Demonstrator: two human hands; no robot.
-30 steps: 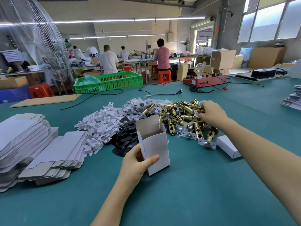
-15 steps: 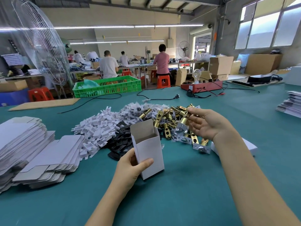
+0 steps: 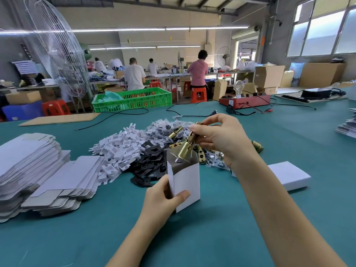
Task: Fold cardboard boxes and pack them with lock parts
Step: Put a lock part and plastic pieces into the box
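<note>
Brass latch meets box mouth

The right hand [image 3: 221, 139] pinches a brass latch [image 3: 185, 149] at the opening of the white box [image 3: 185, 182], gripped upright on the desk [image 3: 221, 218] by the left hand [image 3: 163, 195]; its faceplate could snag the flap.

Green-covered table [image 3: 221, 234] bearing stacked flat cartons [image 3: 32, 170], white inserts [image 3: 117, 149], black plates [image 3: 152, 162], brass latches [image 3: 204, 151], closed white box [image 3: 289, 175], green crate [image 3: 133, 100].

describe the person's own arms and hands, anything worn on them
Both forearms are bare as far as the frame shows: no sleeves, gloves, watch, bracelets or rings visible. The left hand and right hand have short, unpainted nails.
</note>
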